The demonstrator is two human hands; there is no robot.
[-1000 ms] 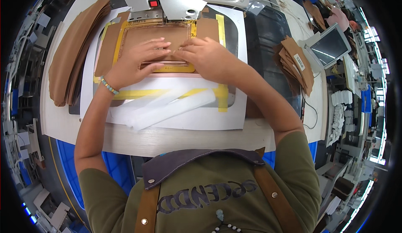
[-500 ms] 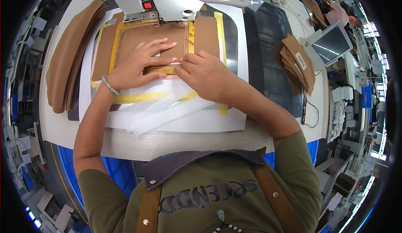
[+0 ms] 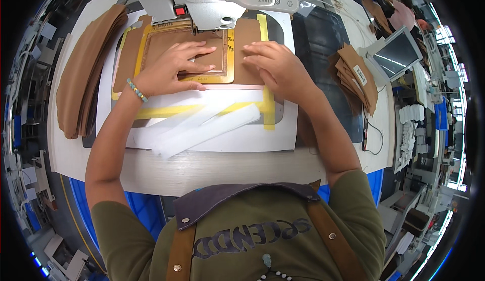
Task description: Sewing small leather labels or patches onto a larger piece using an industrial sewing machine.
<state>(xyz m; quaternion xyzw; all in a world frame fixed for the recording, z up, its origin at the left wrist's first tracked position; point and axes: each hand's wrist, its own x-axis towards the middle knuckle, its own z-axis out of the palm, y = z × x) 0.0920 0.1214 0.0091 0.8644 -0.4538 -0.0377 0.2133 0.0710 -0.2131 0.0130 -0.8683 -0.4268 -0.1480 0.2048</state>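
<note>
Under the white sewing machine head (image 3: 212, 10) lies a yellow template frame (image 3: 207, 79) around a brown sheet (image 3: 159, 43). My left hand (image 3: 169, 71) rests open on the sheet and the frame's lower part, fingers spread, a beaded bracelet at its wrist. My right hand (image 3: 283, 71) is open, fingers loosely bent, over the brown panel (image 3: 246, 31) right of the frame. The frame sits on a white board (image 3: 280, 137) with yellow tape (image 3: 269, 119); loose translucent white strips (image 3: 217, 127) lie below my hands.
A stack of brown pieces (image 3: 88, 74) is at the left, another (image 3: 353, 71) at the right, beside a small screen (image 3: 394, 53). A cable (image 3: 379, 142) lies on the table (image 3: 227, 172). Blue bins (image 3: 141, 205) stand below. Another person (image 3: 404, 13) is at upper right.
My right hand moved from the frame's lower edge up and right onto the brown panel, its fingers loosening. My left hand stayed on the sheet, shifting only slightly.
</note>
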